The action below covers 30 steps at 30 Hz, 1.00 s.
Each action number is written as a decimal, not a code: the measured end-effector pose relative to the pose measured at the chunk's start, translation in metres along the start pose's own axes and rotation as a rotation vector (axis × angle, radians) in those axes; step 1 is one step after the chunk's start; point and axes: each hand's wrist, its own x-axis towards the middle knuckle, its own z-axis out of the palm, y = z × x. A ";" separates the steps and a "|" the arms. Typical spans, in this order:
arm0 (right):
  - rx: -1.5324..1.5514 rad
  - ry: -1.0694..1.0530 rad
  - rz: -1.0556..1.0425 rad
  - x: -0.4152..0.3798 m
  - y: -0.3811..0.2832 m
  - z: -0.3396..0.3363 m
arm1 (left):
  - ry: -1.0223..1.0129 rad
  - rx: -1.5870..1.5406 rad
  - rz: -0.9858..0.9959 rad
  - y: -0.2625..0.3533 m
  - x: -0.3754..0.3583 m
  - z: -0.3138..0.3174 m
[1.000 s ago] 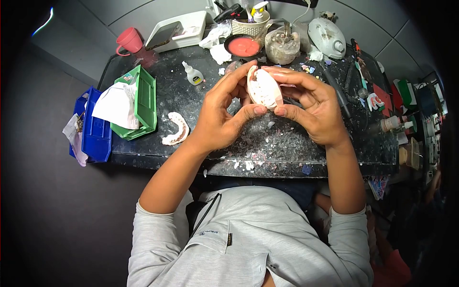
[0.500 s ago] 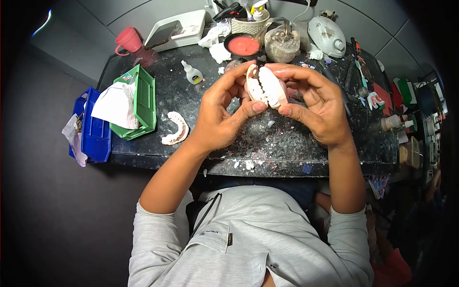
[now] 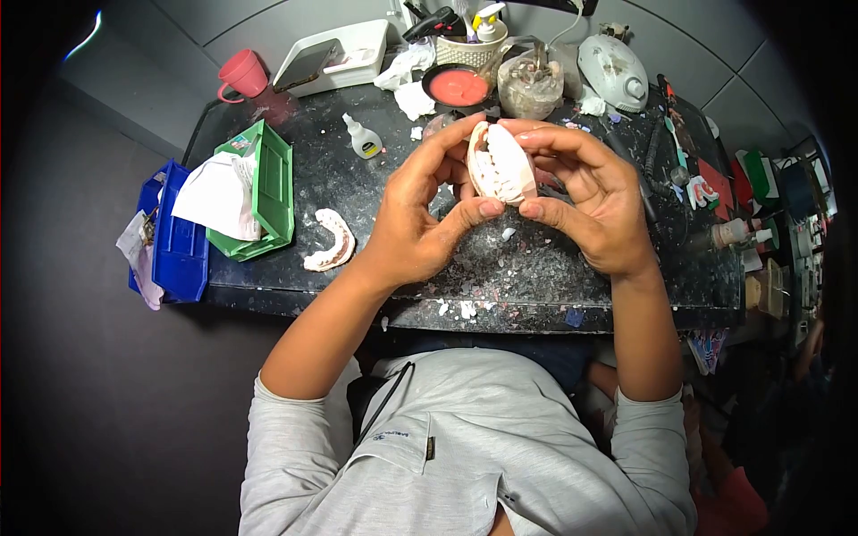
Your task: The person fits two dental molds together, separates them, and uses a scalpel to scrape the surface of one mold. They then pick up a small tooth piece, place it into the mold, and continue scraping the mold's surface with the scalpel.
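Note:
Over the table, two plaster dental casts meet with their tooth sides facing each other. My left hand (image 3: 422,214) is closed round the left dental cast (image 3: 477,159), thumb at its lower edge and fingers behind it. My right hand (image 3: 597,204) grips the whiter, pinkish-backed right dental cast (image 3: 513,166) in the same way. The teeth touch or nearly touch, and a narrow dark gap shows near the top. A horseshoe-shaped plaster cast (image 3: 332,245) lies on the table beside my left forearm. Fingertips behind both casts are partly hidden.
A green bin (image 3: 279,192) with white paper and a blue bin (image 3: 183,255) stand at the left. Behind my hands are a small white bottle (image 3: 365,141), a bowl of pink material (image 3: 459,87) and a plastic bag (image 3: 530,87). Plaster crumbs litter the dark table (image 3: 527,286).
The two casts have come closer together, with the gap between their teeth narrowing. My left hand has shifted slightly right; my right hand has barely moved.

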 end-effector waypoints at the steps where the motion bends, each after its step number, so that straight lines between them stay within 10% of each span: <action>1: 0.001 0.006 -0.011 0.000 0.000 0.000 | 0.000 0.025 0.014 0.001 0.000 0.000; 30: 0.105 -0.024 0.013 0.000 0.000 -0.002 | -0.044 -0.239 -0.114 0.007 0.000 -0.002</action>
